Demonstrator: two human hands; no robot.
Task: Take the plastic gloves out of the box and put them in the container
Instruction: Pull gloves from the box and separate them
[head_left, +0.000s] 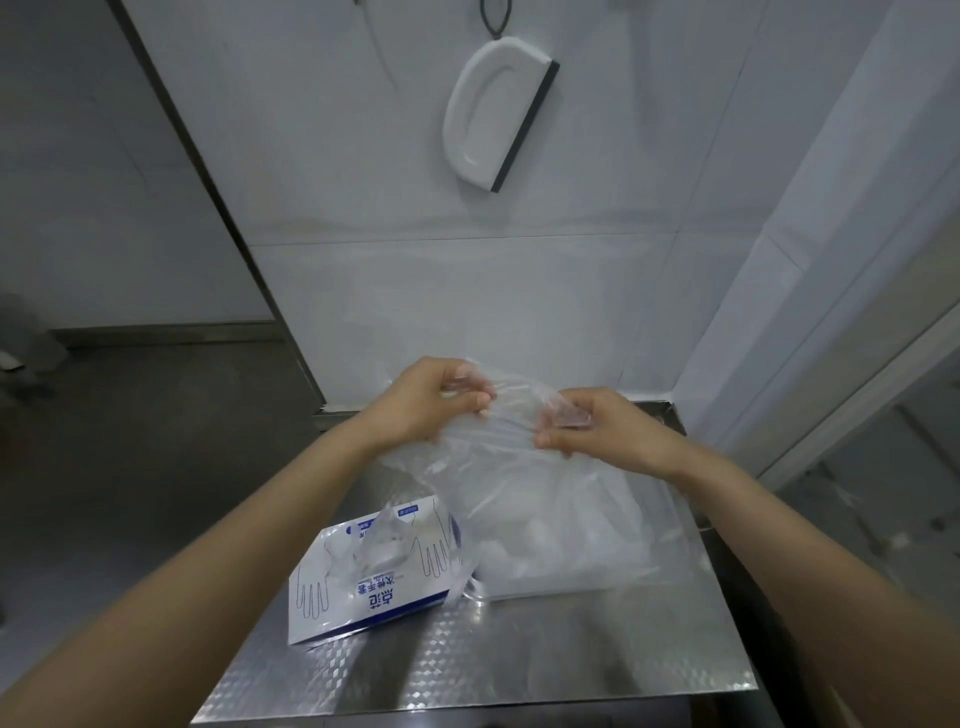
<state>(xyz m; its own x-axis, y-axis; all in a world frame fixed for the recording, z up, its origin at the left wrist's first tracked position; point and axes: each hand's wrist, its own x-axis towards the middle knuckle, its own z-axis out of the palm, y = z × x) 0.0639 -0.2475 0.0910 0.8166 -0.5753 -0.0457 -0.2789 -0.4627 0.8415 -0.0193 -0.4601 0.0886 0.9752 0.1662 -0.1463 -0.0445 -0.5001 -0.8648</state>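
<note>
While on wall, squeegee above bag

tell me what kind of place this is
Likely a commercial kitchen or food-prep area: an embossed stainless steel counter, a white tiled wall with a squeegee hanging on it, and a box of disposable gloves on the counter. The left hand and right hand grip clear plastic.
</note>
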